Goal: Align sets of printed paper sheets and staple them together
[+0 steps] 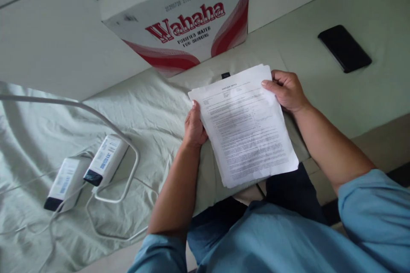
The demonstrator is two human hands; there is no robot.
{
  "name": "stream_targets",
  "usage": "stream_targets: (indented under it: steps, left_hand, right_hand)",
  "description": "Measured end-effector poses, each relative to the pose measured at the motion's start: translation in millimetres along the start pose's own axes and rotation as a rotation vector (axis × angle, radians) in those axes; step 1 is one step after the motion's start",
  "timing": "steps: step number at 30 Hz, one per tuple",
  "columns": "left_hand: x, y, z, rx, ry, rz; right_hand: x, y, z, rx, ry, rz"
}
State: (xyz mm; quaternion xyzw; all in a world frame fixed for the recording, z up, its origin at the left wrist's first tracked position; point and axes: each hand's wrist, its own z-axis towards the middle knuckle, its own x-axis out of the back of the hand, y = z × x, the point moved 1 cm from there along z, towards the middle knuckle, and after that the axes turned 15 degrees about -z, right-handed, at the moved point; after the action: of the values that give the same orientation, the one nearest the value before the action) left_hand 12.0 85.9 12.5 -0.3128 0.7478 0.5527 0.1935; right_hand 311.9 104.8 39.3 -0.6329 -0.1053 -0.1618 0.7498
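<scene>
Hands: two, both gripping one stack of printed papers [246,128]; left hand [194,128] clamped on the left edge, right hand [288,90] pinching the top right corner.
Papers: several sheets, held tilted above the lap and the pale green sheet [153,111].
Adapters: two white power adapters [88,169] side by side at left, white cables looping around them.
Phone: one black phone [344,48], lying well apart at right.
Box: one Wahaha water carton [179,17], farthest back.

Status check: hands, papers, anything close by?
Left hand and right hand grip the papers at opposite edges. Stack held above pale bedding. Box behind, phone right, nothing touching.
</scene>
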Motion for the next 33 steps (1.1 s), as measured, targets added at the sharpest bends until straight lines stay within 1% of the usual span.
stream_targets:
  steps: [4,14,22,25,28,31,33]
  left_hand:
    - [0.0,-0.2,0.1,-0.025,-0.003,-0.003]
    - [0.3,0.3,-0.4,-0.030,-0.015,0.012]
    - [0.4,-0.2,-0.5,-0.054,0.007,0.006]
    - [1.8,-1.6,0.0,-0.071,0.042,0.022]
    - [3.0,-2.7,0.1,-0.100,0.067,0.036]
    - [2.8,-3.0,-0.4,-0.106,0.041,0.040]
    - [2.2,-3.0,-1.0,-0.092,0.017,0.043]
  right_hand:
    - [-0.1,1.0,0.3,-0.013,0.012,-0.011]
    - [-1.9,-3.6,-0.7,-0.031,0.012,-0.008]
    - [-1.8,-2.9,-1.9,0.009,0.014,-0.059]
    - [-0.8,-5.9,-3.1,0.055,0.066,-0.135]
    - [1.7,-7.3,-2.7,0.081,0.167,-0.188]
    - [4.6,-4.9,-0.6,0.073,0.252,-0.139]
    - [5.2,-2.5,0.6,0.056,0.276,-0.081]
